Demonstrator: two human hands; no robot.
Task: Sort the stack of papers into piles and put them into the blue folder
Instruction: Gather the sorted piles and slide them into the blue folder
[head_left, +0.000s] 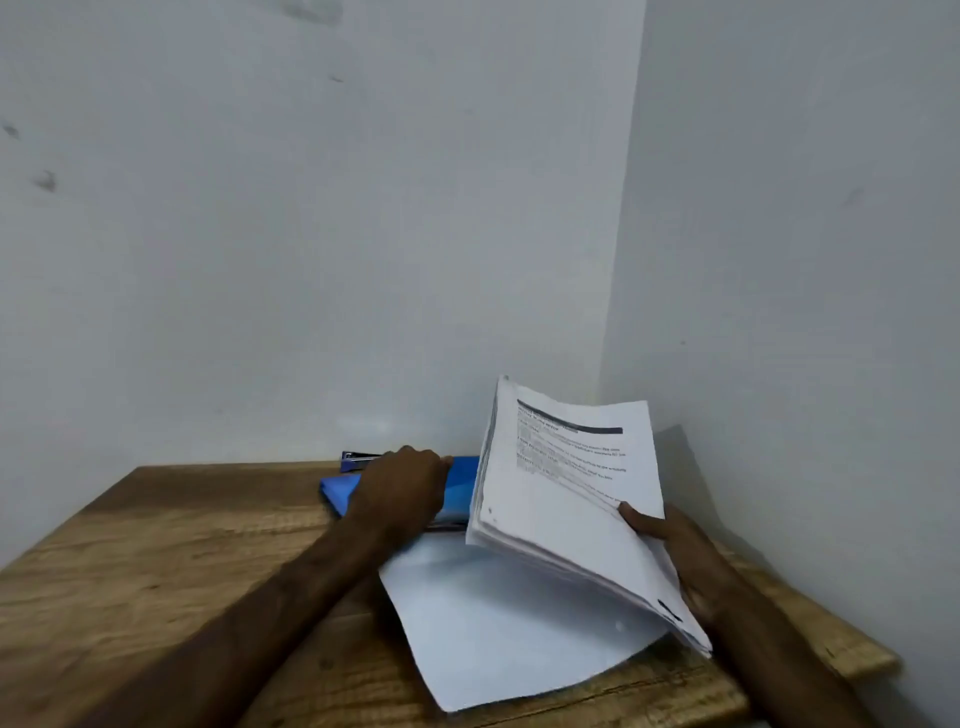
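Note:
My right hand (670, 545) grips a thick stack of printed papers (561, 483) by its right edge and holds it tilted up off the wooden table (156, 545), printed side toward me. A flat white sheet (498, 618) lies on the table under the raised stack. The blue folder (343, 491) lies at the back of the table by the wall. My left hand (402, 491) rests on top of the folder, fingers curled over its far edge. Part of the folder is hidden behind the stack.
A blue stapler-like object (356, 460) sits against the wall just behind the folder. Walls close the table in at the back and the right. The table's right edge (852, 654) runs close to my right wrist.

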